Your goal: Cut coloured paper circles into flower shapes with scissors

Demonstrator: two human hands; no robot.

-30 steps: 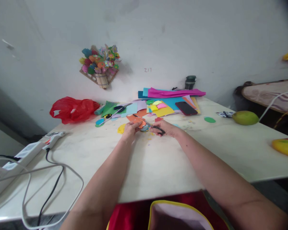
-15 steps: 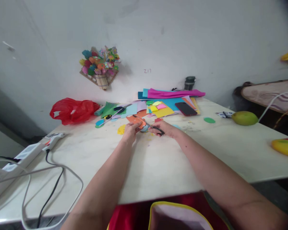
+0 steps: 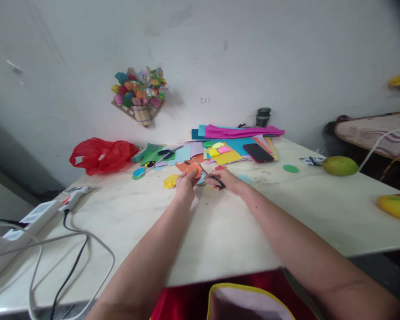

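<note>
My left hand (image 3: 186,184) pinches a piece of orange paper (image 3: 194,169) above the middle of the table. Dark-handled scissors (image 3: 216,179) are in my right hand (image 3: 227,181), their blades pointing up and left at the paper's right edge. Yellow paper cutouts (image 3: 170,181) lie just left of my left hand. Light blue paper shows partly between and behind my hands, and a small red piece (image 3: 220,168) lies behind my right hand. How far the blades are apart is too small to tell.
Coloured sheets (image 3: 183,153), a second pair of scissors (image 3: 166,154) and a phone (image 3: 258,152) lie behind my hands. A red plastic bag (image 3: 103,155) and power strip (image 3: 36,220) are left. A green-yellow fruit (image 3: 340,165) sits right.
My left hand has shifted slightly right with the orange paper, and my right hand slightly left with the scissors. More of the yellow cutouts shows.
</note>
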